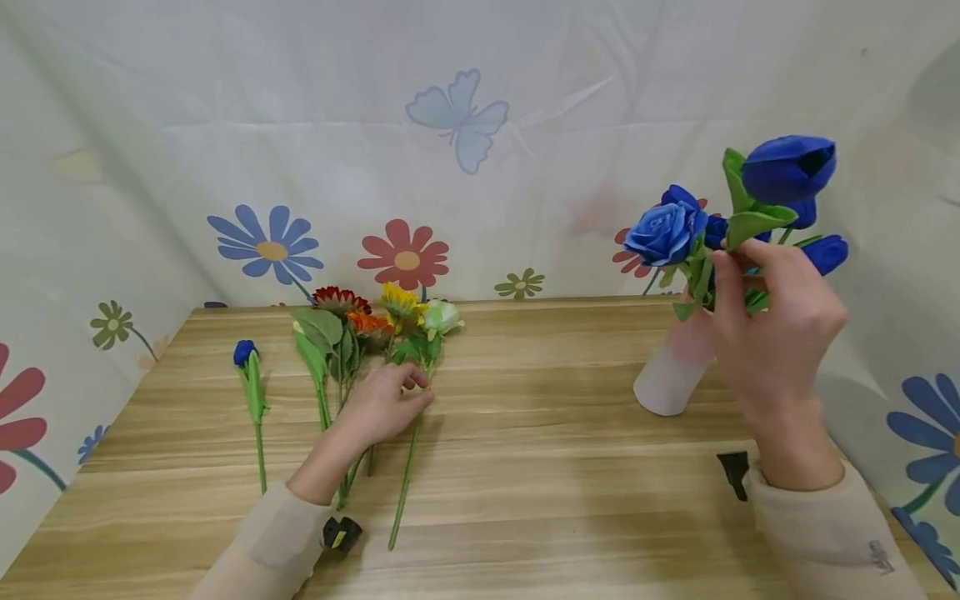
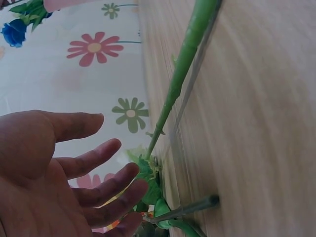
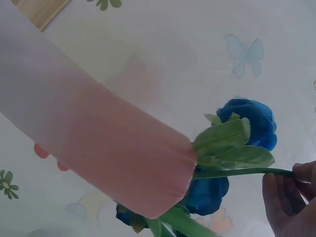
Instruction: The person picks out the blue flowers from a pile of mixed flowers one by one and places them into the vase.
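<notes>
My right hand [image 1: 787,325] pinches the green stem [image 3: 247,172] of a blue tulip [image 1: 787,169] between thumb and fingers. In the right wrist view the stem runs into the mouth of a pink-and-white vase [image 3: 118,143]. A blue rose [image 1: 666,233] and other blue flowers stand in the vase [image 1: 671,375], which looks tilted in the head view. My left hand [image 1: 386,404] hovers over the flowers lying at the left, fingers spread and holding nothing. Closest to it is the long stem [image 2: 180,74] of a white rose [image 1: 442,317].
By the left hand lie a yellow flower [image 1: 402,304], an orange flower [image 1: 369,323] and a dark red flower [image 1: 341,300]. A separate blue tulip [image 1: 244,353] lies farther left on the wooden table [image 1: 525,467]. A printed curtain [image 1: 337,150] stands behind the table.
</notes>
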The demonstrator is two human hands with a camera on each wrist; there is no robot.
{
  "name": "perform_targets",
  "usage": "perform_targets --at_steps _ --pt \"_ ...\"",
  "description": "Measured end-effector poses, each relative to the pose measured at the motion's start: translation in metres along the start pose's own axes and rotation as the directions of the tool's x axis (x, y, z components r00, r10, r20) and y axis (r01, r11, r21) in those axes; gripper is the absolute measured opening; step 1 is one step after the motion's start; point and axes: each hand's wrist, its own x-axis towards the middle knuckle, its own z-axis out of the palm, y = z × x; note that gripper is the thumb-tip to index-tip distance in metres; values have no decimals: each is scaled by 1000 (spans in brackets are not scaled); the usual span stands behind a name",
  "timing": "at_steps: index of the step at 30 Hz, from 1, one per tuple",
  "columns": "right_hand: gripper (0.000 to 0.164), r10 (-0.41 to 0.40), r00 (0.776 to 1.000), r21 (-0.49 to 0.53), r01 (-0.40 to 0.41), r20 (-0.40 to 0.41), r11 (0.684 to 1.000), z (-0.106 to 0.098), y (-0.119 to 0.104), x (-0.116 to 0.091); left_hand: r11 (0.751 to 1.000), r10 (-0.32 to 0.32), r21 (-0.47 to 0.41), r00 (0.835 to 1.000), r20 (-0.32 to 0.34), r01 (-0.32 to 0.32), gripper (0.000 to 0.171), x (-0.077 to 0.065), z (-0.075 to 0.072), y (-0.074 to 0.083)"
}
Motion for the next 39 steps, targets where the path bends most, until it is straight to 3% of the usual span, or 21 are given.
perform_targets --at_steps 11,17,23,29,39 --pt "20 27 987 -54 -19 156 998 -1 22 -11 1000 -1 -5 1000 -3 1 20 0 1 -1" --pt "20 115 963 -55 -105 245 993 -5 31 -18 1000 -4 -5 1000 -2 4 19 0 1 -2" --pt "15 116 937 -117 -81 330 990 -8 39 -26 1000 1 -13 1000 -3 -1 19 -1 1 -2" --pt "18 129 926 -104 -98 355 990 -8 36 -25 1000 4 -22 1000 0 -4 18 -1 1 -4" --pt "24 52 952 -39 -42 301 998 -6 30 -20 1000 -3 -22 1000 4 3 19 0 2 -4"
